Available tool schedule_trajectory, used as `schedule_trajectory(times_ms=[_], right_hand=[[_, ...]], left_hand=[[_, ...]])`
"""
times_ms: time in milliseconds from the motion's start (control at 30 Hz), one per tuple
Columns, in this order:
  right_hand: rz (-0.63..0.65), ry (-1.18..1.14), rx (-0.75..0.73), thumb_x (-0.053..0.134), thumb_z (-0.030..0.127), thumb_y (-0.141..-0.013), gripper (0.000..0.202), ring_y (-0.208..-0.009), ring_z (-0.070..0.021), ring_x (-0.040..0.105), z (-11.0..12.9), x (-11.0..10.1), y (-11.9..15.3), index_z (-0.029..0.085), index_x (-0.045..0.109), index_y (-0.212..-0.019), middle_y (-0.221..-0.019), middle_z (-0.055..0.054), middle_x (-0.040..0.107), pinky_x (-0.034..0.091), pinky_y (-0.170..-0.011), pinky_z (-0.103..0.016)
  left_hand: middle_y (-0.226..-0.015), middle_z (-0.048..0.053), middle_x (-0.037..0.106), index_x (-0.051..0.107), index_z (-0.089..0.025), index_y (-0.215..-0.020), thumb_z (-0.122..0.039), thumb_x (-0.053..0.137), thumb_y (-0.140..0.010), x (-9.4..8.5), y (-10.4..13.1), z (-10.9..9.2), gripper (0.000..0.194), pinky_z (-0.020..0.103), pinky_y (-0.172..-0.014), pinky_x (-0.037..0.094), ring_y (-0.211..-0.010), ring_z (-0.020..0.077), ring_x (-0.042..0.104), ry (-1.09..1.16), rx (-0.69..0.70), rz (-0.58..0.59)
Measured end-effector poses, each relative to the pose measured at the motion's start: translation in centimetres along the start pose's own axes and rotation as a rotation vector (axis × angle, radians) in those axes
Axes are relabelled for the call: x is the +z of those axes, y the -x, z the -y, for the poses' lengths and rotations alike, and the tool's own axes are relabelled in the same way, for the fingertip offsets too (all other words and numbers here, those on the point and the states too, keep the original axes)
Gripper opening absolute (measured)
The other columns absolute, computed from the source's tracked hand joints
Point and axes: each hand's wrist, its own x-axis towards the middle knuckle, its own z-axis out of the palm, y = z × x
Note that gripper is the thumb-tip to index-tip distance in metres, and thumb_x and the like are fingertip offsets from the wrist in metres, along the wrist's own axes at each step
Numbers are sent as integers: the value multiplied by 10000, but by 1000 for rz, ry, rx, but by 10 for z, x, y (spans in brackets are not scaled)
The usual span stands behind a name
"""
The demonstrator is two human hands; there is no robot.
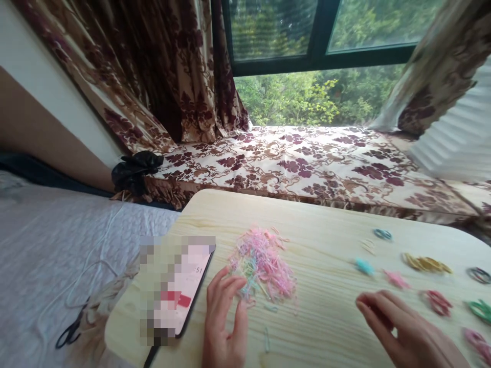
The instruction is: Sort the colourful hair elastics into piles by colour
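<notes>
A loose heap of thin pink, lilac and pale green bands (268, 260) lies on the light wooden table (322, 317). My left hand (226, 317) is at the heap's lower left edge, fingers apart and slightly curled, with nothing visible in it. To the right, my right hand (399, 322) has thumb and fingertips pressed together; anything between them is too small to make out. Near it lie small sorted groups: a light blue one (364, 266), a pink one (396, 278), a red one (438, 302) and a yellow one (427, 263).
A phone (184, 291), partly pixelated, with a cable lies at the table's left. More bands, green (480, 309), dark (479, 275) and teal (382, 234), are at the right. Behind the table is a window seat with a floral cover (299, 163).
</notes>
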Motion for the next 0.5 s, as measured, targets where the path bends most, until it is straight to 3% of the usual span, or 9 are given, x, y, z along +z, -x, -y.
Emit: schedule_trajectory(times_ms=[133,300,500], right_hand=[[-13,66,124,429,551,-900,407,-619,-172,703,-30,-12,-9,268,681,-750,-779,-35,723,517,-482,-240],[28,81,182,391,528,-891,410,-628,-180,694,-34,-17,-26,267,661,-725,-750,-36,700,502,-504,-262],[140,81,150,433,464,-909,350,-619,-156,691,-49,-9,-31,265,669,-745,-744,-13,686,473,-508,-236]], left_hand=[[-1184,63,663,637,-243,-1171,-125,502,-909,4,1,-2,318,409,-1000,510,-1290,245,515,36,-59,-62],[-1140,60,682,659,-249,-1122,-181,503,-919,11,2,-5,265,425,-991,500,-1263,256,533,46,-91,-119],[-1098,66,690,679,-251,-1070,-219,488,-930,17,2,-5,239,430,-979,497,-1243,260,540,74,-115,-177]])
